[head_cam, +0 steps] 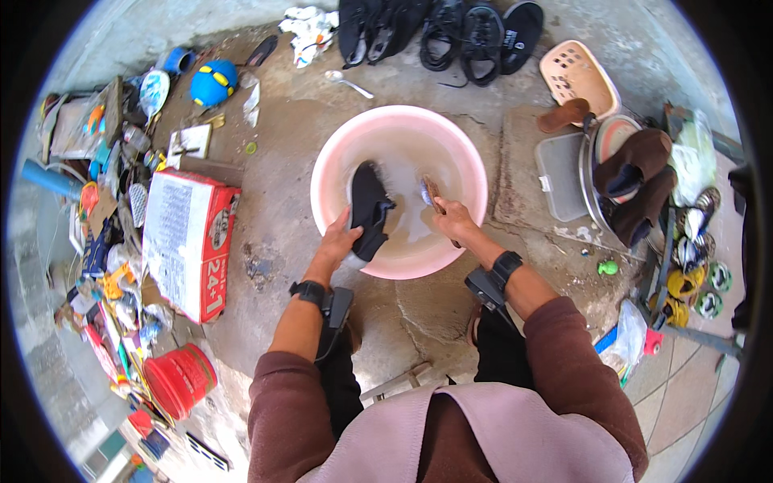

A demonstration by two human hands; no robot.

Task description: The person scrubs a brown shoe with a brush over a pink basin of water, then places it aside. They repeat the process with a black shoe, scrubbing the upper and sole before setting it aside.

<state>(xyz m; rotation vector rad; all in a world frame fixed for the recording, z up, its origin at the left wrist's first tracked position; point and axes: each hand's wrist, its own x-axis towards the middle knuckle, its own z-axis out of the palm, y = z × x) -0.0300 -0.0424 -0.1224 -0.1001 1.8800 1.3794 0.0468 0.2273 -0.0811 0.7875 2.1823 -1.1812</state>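
A pink plastic basin of cloudy water stands on the concrete floor before me. My left hand grips a black shoe by its side at the basin's near left. The shoe's toe points away from me, and its pale sole edge shows on the left. In my right hand is a brown scrubbing brush, held by its handle over the right part of the basin. The brush's pale bristles face left, apart from the shoe.
Black shoes line the far wall, with a metal spoon nearer. A red-and-white carton and a red bucket stand left. Brown shoes, a peach plastic basket and a clear plastic lid are right.
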